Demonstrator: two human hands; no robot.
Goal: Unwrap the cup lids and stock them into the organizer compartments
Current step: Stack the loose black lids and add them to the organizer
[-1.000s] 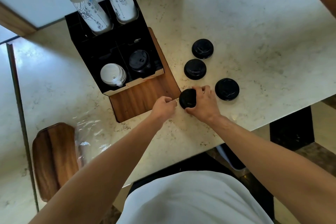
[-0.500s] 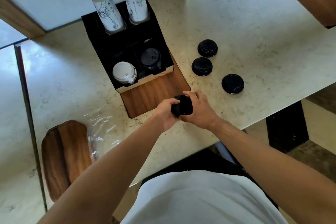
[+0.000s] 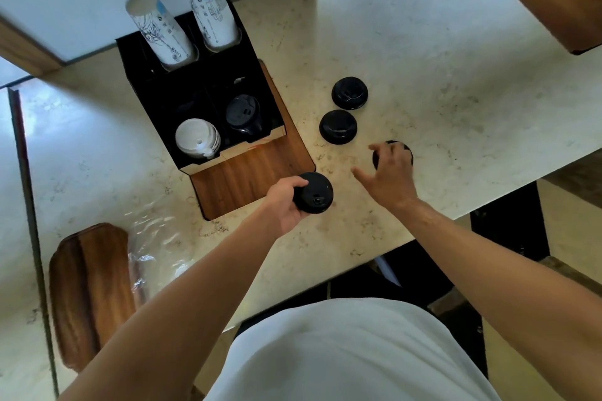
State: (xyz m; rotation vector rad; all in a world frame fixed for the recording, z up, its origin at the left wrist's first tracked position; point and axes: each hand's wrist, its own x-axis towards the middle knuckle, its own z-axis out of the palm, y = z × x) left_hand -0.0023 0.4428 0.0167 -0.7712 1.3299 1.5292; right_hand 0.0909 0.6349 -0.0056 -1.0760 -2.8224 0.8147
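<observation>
Marble counter (image 3: pixel 423 52) under us, pale and speckled, with the black organizer (image 3: pixel 202 85) sitting on a wooden tray (image 3: pixel 254 182) at left-centre. We judge the task roughly mid-way: the unwrapping looks done, since crumpled clear plastic wrap (image 3: pixel 153 244) lies discarded at lower left, partly over a wooden board (image 3: pixel 91 293), and the lids we can see are bare. Stocking is partly done. Organizer contents: two tall sleeves of paper cups (image 3: pixel 192 19) stand tilted in the two rear slots; the front-left compartment holds a stack of white lids (image 3: pixel 197 138); the front-right compartment holds a stack of black lids (image 3: pixel 243 115). The two middle cells look dark and we can't tell what, if anything, is in them. Still loose on the counter: two black lids at centre, the far lid (image 3: pixel 349 93) and the near lid (image 3: pixel 338 126), just beside each other, plus a third lid (image 3: pixel 395 148) mostly hidden under our right hand. Hands are apart. Left hand (image 3: pixel 285 202) is clamped on a small stack of black lids (image 3: pixel 314 193), held above the counter just off the tray's front corner. Right hand (image 3: pixel 389 172) is spread, fingers coming down over the third lid; we can't tell whether it grips yet. Left to do, by our read: collect the three loose lids and drop the lot into the black-lid compartment.
</observation>
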